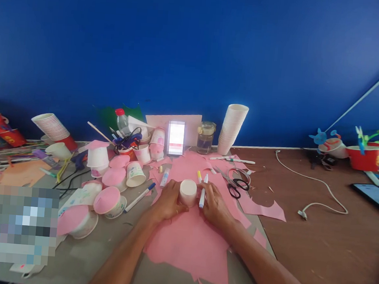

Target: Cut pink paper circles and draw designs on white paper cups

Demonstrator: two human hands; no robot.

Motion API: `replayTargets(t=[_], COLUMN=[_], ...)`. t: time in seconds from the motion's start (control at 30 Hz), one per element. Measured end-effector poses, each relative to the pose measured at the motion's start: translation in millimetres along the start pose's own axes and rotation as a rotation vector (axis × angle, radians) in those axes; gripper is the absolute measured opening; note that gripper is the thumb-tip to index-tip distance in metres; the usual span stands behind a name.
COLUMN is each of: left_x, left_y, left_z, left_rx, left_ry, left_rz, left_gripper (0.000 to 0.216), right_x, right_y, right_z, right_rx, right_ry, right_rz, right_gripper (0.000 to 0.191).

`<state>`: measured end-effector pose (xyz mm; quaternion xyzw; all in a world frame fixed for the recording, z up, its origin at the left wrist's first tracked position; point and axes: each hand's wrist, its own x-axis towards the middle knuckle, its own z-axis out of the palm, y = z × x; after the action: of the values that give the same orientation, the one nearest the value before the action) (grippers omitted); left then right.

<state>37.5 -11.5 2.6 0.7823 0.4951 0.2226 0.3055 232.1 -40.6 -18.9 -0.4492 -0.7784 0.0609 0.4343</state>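
Note:
A white paper cup (188, 193) stands in front of me with its closed bottom facing up, on pink paper (187, 255). My left hand (170, 202) grips its left side, thumb at the front. Just to the right of the cup, my right hand (213, 204) is closed around a white marker (203, 192), which points up and away from me. A yellow-ended marker (199, 176) shows right behind that hand; whether the fingers touch it I cannot tell. Black-handled scissors (234, 190) lie to the right, and a blue-capped marker (140, 197) to the left.
Several cups topped with pink paper (107, 200) crowd the left side. At the back are a bright-screened phone (176, 138), a glass jar (205, 138) and a tall cup stack (232, 130). A white cable (329, 183) and another phone (375, 197) lie on the right.

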Motion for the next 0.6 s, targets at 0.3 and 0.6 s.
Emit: replayTargets(t=[0.3,0.6], left_x=[-2,-4], left_y=[6,19], left_z=[-10,-3], left_rx=[-0.593,-1.301], left_ry=[-0.053,-0.124], left_rz=[-0.068,-0.023], left_gripper=[0.06,0.06], right_x=[2,-1], right_y=[-8,-27], right_z=[-10,-14], right_rx=[0.187,0.21], right_ry=[0.023,0.24], right_rz=[0.081,-0.038], right_gripper=[0.027,0.041])
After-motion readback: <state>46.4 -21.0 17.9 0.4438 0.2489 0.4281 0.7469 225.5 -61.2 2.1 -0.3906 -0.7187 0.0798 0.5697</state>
